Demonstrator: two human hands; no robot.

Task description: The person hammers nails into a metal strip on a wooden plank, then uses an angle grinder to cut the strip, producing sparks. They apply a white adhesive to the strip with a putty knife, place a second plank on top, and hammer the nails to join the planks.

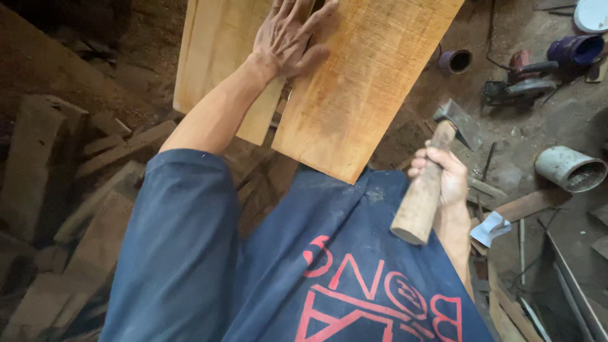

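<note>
With the left hand (288,39) spread flat across two boards (364,82) and the right hand (443,177) fisted around a hatchet (437,171), a stray swing could catch the splayed fingers.

The person wears a dark blue short-sleeved shirt (190,253) with red lettering across the chest, dusty in places, perhaps sawdust.
</note>
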